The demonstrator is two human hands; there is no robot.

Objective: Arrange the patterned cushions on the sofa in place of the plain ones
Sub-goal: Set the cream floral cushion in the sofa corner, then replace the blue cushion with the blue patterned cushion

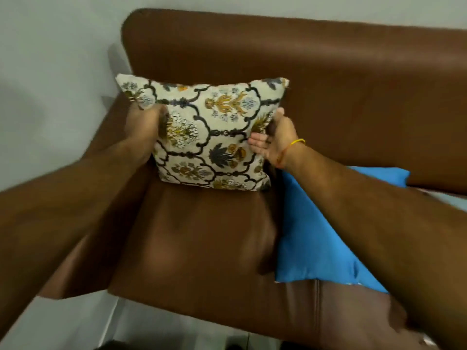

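Note:
A cream cushion with a dark and yellow floral pattern (209, 132) stands upright on the brown leather sofa (328, 79), leaning against the backrest at the sofa's left end. My left hand (144, 125) grips its upper left edge. My right hand (274, 138) presses flat against its right edge, fingers spread, a yellow thread around the wrist. A plain blue cushion (316, 231) lies flat on the seat just right of the patterned one, partly under my right forearm.
The sofa's left armrest (106, 137) runs beside a grey wall (50, 72). A pale fabric patch (449, 200) shows behind the blue cushion at the right edge. Light floor (75, 322) lies in front of the sofa.

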